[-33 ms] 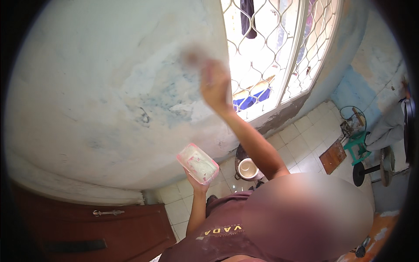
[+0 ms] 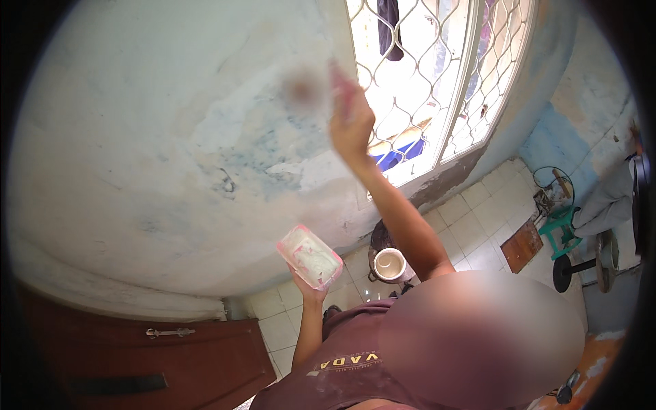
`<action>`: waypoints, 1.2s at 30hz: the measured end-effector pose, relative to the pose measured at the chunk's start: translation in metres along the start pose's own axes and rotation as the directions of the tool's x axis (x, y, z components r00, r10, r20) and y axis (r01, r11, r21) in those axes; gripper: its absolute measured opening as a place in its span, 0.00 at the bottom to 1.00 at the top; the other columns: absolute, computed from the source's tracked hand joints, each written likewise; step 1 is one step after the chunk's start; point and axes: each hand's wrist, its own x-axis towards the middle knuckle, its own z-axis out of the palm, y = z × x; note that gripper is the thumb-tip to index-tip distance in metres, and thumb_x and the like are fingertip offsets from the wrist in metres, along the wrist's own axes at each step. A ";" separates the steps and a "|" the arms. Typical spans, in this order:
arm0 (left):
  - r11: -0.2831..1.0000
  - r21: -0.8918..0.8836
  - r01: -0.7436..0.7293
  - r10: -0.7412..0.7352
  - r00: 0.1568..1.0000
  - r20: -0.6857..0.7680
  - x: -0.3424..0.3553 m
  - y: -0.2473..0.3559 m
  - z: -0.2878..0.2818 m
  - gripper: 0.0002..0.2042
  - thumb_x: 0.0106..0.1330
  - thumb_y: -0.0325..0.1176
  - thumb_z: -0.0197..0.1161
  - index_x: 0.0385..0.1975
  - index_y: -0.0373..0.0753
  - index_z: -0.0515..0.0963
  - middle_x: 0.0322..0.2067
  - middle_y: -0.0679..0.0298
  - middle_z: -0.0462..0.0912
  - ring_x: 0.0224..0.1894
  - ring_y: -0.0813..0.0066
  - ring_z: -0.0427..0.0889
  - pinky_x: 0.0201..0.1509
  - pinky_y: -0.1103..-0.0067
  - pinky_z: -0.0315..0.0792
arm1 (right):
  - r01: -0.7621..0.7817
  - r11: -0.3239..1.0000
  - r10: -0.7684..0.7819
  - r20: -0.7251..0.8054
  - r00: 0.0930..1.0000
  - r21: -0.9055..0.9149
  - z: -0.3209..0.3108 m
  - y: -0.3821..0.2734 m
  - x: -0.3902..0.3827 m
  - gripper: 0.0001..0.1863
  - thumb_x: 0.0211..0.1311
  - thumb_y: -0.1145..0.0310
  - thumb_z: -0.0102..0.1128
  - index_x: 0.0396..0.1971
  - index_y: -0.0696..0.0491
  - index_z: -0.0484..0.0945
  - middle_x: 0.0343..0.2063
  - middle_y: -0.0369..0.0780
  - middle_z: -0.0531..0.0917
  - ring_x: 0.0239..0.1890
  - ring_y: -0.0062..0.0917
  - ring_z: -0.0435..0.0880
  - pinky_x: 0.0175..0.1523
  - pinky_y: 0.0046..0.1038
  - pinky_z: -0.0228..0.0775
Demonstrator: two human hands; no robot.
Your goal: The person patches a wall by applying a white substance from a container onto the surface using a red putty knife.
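Note:
My left hand (image 2: 309,290) holds up a pink, see-through plastic tub (image 2: 331,279) from below. White paste (image 2: 316,254) is spread inside it, with streaks of pink showing through. My right arm reaches up to the wall (image 2: 171,109) beside the window, and its hand (image 2: 352,130) is closed round a slim pinkish-red tool (image 2: 346,94). The tool's tip is blurred, so I cannot tell its exact kind or whether it touches the wall. Patchy white and bluish areas cover the wall left of that hand.
A barred window (image 2: 417,89) is right of my raised hand. On a dark stand below is a whitish bucket (image 2: 389,275). A brown board (image 2: 521,246) and a green stool (image 2: 559,229) are on the tiled floor, near a person in grey trousers (image 2: 608,205). A brown door (image 2: 205,369) is lower left.
My right hand with the pinkish-red tool has shifted a little to the right, toward the window frame. The left hand and the tub are almost unmoved.

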 end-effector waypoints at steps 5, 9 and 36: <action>0.993 -0.076 0.088 -0.089 0.996 -0.014 0.000 0.001 -0.020 0.26 0.81 0.58 0.42 0.68 0.48 0.69 0.58 0.63 0.79 0.59 0.59 0.82 0.61 0.53 0.80 | 0.105 0.966 -0.126 -0.075 0.989 -0.237 0.009 0.011 0.040 0.21 0.68 0.77 0.61 0.60 0.55 0.82 0.38 0.42 0.84 0.39 0.34 0.85 0.44 0.34 0.78; 0.997 0.039 0.065 -0.066 0.997 0.033 0.012 -0.001 -0.023 0.28 0.79 0.61 0.43 0.66 0.49 0.71 0.57 0.64 0.80 0.60 0.56 0.81 0.62 0.52 0.79 | 0.338 0.898 -0.311 0.134 0.941 -0.284 0.048 -0.009 -0.023 0.25 0.60 0.78 0.62 0.60 0.60 0.79 0.42 0.43 0.83 0.37 0.42 0.82 0.44 0.39 0.78; 0.996 -0.074 -0.048 0.043 0.997 -0.065 -0.017 0.005 -0.027 0.28 0.80 0.61 0.44 0.66 0.48 0.71 0.59 0.64 0.80 0.60 0.58 0.82 0.62 0.54 0.79 | -0.256 0.941 0.266 -0.018 0.964 0.219 -0.042 0.075 0.073 0.18 0.69 0.64 0.73 0.50 0.61 0.85 0.41 0.39 0.89 0.42 0.21 0.84 0.52 0.28 0.77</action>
